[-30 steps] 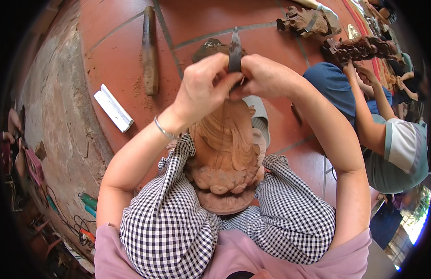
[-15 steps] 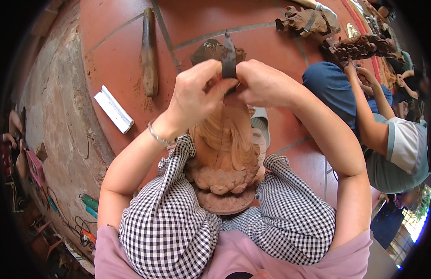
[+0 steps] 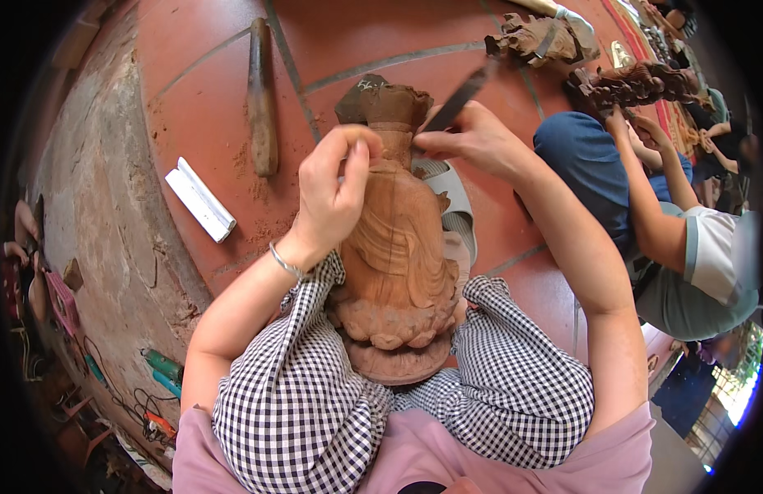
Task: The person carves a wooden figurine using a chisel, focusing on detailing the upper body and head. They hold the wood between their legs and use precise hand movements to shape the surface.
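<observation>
A carved wooden statue with draped folds and a lotus-like base stands between my knees, its dark rough top away from me. Beside its neck, on the right, my right hand grips a dark flat strip with a tapering end. The strip is blurred and slants up to the right; I cannot tell its material. On the other side of the neck, my left hand is raised with loosely bent fingers, and nothing shows in it.
A wooden club-like tool and a white angled bar lie on the red tiles at left. Another carved piece lies at the far right. A seated co-worker's knee is close on my right. Cables run at lower left.
My hands have parted: the left has come back toward me, the right has moved to the right. The strip has left the left hand and swung from upright to slanting right.
</observation>
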Action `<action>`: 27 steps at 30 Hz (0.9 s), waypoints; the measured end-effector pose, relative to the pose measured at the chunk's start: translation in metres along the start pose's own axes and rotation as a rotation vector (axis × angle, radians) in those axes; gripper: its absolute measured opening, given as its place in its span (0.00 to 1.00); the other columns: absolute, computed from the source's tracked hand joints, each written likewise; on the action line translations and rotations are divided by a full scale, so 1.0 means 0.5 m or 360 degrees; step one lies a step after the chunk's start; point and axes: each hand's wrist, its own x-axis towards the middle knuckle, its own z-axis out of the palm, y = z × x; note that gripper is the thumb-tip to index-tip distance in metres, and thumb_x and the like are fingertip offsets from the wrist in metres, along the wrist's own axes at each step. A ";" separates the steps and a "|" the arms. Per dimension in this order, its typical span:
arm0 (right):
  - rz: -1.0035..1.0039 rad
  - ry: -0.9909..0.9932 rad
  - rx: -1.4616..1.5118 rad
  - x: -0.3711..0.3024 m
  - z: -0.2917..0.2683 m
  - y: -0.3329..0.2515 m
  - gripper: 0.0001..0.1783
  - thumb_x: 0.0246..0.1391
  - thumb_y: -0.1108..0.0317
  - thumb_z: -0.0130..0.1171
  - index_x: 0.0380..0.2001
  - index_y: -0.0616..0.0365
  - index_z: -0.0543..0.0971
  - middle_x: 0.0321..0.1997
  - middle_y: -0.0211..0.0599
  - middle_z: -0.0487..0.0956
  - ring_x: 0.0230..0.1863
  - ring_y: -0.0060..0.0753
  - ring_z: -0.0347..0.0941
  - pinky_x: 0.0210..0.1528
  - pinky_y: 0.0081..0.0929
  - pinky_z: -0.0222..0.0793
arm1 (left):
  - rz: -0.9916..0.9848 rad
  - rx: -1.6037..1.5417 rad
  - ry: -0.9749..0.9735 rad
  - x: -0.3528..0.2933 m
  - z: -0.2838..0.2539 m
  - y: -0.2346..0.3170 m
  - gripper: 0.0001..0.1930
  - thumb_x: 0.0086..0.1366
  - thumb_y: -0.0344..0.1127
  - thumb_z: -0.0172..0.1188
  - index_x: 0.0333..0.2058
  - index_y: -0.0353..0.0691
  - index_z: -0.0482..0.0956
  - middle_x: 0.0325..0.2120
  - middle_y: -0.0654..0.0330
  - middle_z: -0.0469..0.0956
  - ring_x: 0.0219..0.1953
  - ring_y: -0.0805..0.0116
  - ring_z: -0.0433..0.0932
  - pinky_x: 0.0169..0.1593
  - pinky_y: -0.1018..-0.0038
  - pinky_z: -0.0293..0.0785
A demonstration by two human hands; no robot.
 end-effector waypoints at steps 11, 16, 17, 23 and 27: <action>-0.0072 0.0308 0.0388 -0.088 0.012 0.070 0.09 0.58 0.69 0.64 0.33 0.66 0.78 0.39 0.38 0.81 0.38 0.24 0.79 0.43 0.23 0.77 | 0.0357 0.0825 -0.0472 -0.072 -0.018 -0.039 0.24 0.66 0.36 0.55 0.60 0.38 0.72 0.65 0.47 0.63 0.66 0.46 0.62 0.69 0.52 0.55; -0.0110 0.0150 0.0170 -0.115 0.048 0.030 0.10 0.54 0.68 0.66 0.33 0.65 0.81 0.48 0.39 0.80 0.50 0.28 0.75 0.52 0.29 0.70 | 0.0090 0.0479 -0.0345 -0.100 -0.019 -0.049 0.32 0.66 0.42 0.57 0.65 0.37 0.63 0.68 0.43 0.54 0.69 0.42 0.56 0.70 0.54 0.53; -0.0144 0.0131 0.0073 -0.117 0.055 0.026 0.10 0.53 0.68 0.66 0.33 0.65 0.81 0.49 0.40 0.80 0.50 0.29 0.75 0.52 0.30 0.70 | 0.0138 0.0458 -0.0349 -0.102 -0.015 -0.042 0.34 0.65 0.44 0.58 0.66 0.37 0.61 0.69 0.42 0.53 0.70 0.42 0.54 0.70 0.54 0.53; -0.0303 0.0085 -0.0105 -0.105 0.069 0.024 0.12 0.50 0.68 0.72 0.35 0.63 0.81 0.41 0.37 0.81 0.44 0.28 0.77 0.44 0.27 0.73 | 0.0227 0.0580 -0.0468 -0.098 -0.002 -0.032 0.47 0.54 0.55 0.68 0.67 0.39 0.59 0.70 0.40 0.48 0.73 0.38 0.44 0.68 0.36 0.42; -0.0190 0.0011 0.0158 -0.080 0.037 0.026 0.05 0.57 0.72 0.63 0.29 0.63 0.79 0.23 0.30 0.79 0.29 0.19 0.75 0.32 0.23 0.72 | 0.0212 0.0561 -0.0473 -0.097 0.003 -0.029 0.47 0.53 0.57 0.68 0.67 0.40 0.60 0.71 0.41 0.49 0.73 0.38 0.44 0.68 0.36 0.43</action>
